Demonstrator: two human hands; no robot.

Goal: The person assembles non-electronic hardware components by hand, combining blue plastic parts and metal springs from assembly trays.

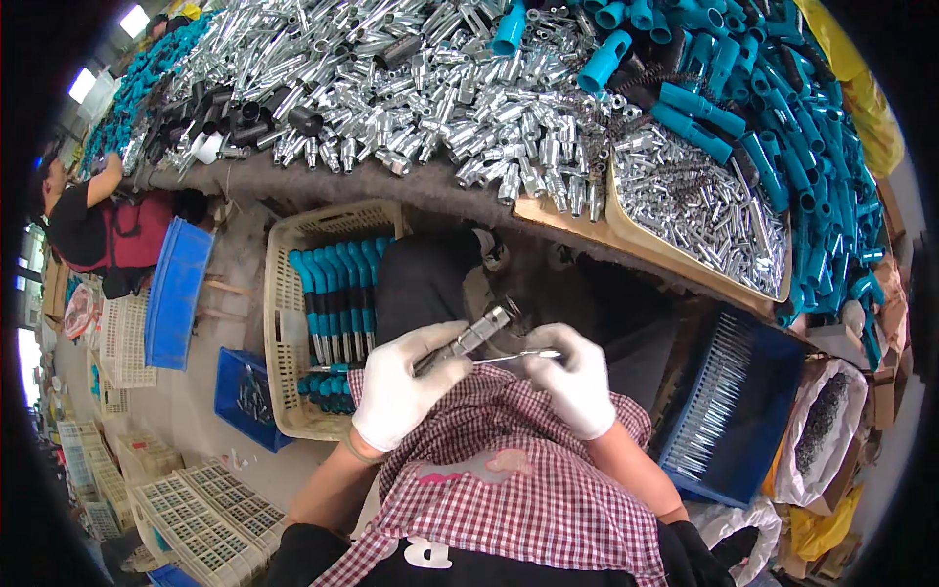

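Observation:
My left hand [406,380], in a white glove, is closed around a silver metal tube fitting [477,331] held tilted above my lap. A dark coil spring [512,309] shows at its upper end. Beside it my right hand [570,377], also gloved in white, pinches a thin metal rod [514,356]. The rod points left and its tip comes close to the fingers of my left hand; whether they touch I cannot tell. Under both hands lies a checked apron [528,499].
Ahead, a bench carries heaped silver fittings [440,98], teal handles [704,108] and a tray of small pins [685,196]. On the left stands a cream crate [284,362] with teal-handled tools; on the right, a blue bin [763,391] of metal rods. Another person [108,225] sits far left.

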